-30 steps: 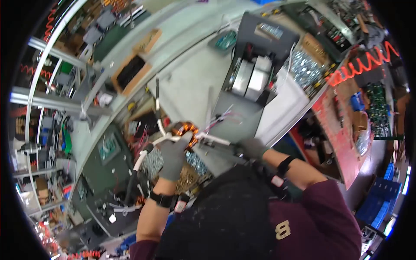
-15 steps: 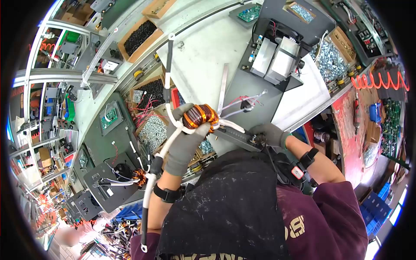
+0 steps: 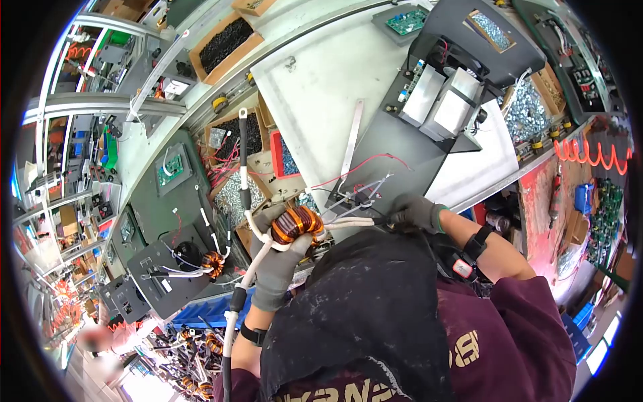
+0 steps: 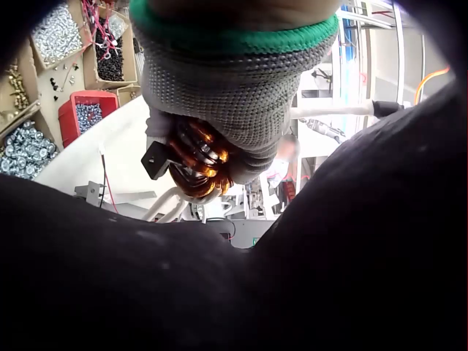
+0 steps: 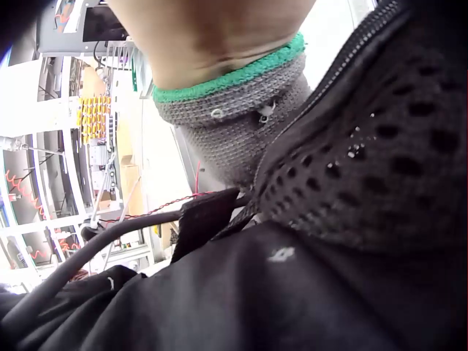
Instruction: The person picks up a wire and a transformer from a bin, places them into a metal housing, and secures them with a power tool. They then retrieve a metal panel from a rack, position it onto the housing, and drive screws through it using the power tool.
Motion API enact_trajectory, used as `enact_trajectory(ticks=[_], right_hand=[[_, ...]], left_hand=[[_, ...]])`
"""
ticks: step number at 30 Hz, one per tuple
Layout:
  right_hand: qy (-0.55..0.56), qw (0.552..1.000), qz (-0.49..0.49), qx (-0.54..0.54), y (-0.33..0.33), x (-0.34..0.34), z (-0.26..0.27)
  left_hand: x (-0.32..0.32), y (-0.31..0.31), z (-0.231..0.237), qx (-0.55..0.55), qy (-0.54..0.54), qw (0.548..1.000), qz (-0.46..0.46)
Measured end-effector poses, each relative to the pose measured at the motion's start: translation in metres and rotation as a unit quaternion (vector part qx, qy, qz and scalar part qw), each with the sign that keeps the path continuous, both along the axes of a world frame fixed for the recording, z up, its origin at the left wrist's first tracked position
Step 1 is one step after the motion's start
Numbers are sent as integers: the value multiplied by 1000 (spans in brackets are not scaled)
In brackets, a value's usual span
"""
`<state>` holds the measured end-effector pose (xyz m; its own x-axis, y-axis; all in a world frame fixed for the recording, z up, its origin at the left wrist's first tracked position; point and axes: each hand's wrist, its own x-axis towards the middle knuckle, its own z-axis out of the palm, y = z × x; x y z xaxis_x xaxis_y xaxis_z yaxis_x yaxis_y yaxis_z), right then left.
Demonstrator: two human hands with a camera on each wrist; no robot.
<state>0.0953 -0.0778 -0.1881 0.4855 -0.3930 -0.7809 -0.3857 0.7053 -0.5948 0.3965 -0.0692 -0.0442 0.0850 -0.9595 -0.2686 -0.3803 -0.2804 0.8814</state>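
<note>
My gloved left hand (image 3: 276, 264) grips a copper-wound ring coil (image 3: 296, 225) in front of my body, fingers behind it and thumb over its near side. The left wrist view shows the copper windings (image 4: 197, 164) under the grey glove (image 4: 219, 95), with a small black block (image 4: 154, 160) at their side. Long white-sleeved leads with black bands leave the coil; one lead (image 3: 244, 147) stretches away with a ring terminal at its end. Other white leads (image 3: 351, 223) run right to my gloved right hand (image 3: 416, 213), whose curled fingers hold their dark ends; those fingertips are partly hidden.
Ahead lies a dark metal panel (image 3: 402, 157) carrying silver blocks (image 3: 450, 104), over a pale worktop (image 3: 308, 87). Screw boxes (image 3: 226, 50) and a red bin (image 3: 284, 155) sit left of it. Another coil (image 3: 213, 264) rests on a panel at left.
The coil and my left hand have come closer to my body. My right hand stays at the lead ends. The head view has shifted, moving the bench rightward in the picture.
</note>
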Motion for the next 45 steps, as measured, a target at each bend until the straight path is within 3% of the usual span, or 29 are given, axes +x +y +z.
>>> enact_trajectory(ticks=[3,5,6,8,9,11,12,14,17,21,24,26,30,32,33,36,38,41,43,44,45], right_hand=[[57,998,14,-8,1,2,-6],[66,988,91,-105,2,1,-8],[65,988,92,-105,6,0,-15],[70,963,58,-252,13,4,-23],[68,964,57,-251,13,4,-24],[101,982,104,-121,2,9,-1],[100,982,103,-121,4,13,-4],[217,943,140,-209,6,19,-10],[264,925,202,-185,4,26,-5],[206,954,139,-167,0,18,4],[128,980,120,-89,5,10,-10],[194,942,154,-226,8,15,-26],[187,946,147,-219,1,13,-5],[124,985,121,-13,-5,8,13],[125,985,122,-14,-5,6,8],[107,978,138,-112,6,-4,-26],[96,947,160,-261,7,-5,-33],[-3,964,102,-247,3,-3,13],[101,907,-1,-409,-21,-1,56],[172,815,29,-553,-40,2,81],[216,800,48,-558,-48,4,112]], left_hand=[[2,7,-1,15,43,999,29],[-1,9,1,19,82,995,60],[-1,9,1,19,82,995,61],[2,8,-1,26,60,997,44],[3,8,-1,27,57,997,43],[2,7,0,2,34,999,28],[0,5,3,2,33,999,26],[-8,0,13,18,54,998,12],[-6,1,9,14,46,998,27],[1,2,5,10,10,1000,1],[2,4,4,14,15,1000,-1],[1,3,5,12,39,999,12],[4,4,8,16,51,999,10],[5,5,8,14,45,999,7],[5,6,6,15,39,999,9],[5,6,7,19,36,999,13],[4,7,7,20,39,999,18],[6,4,13,50,69,996,1],[8,-10,20,-10,-25,995,-96],[9,-21,22,-35,-45,987,-151],[8,-33,27,-48,-118,968,-214]])
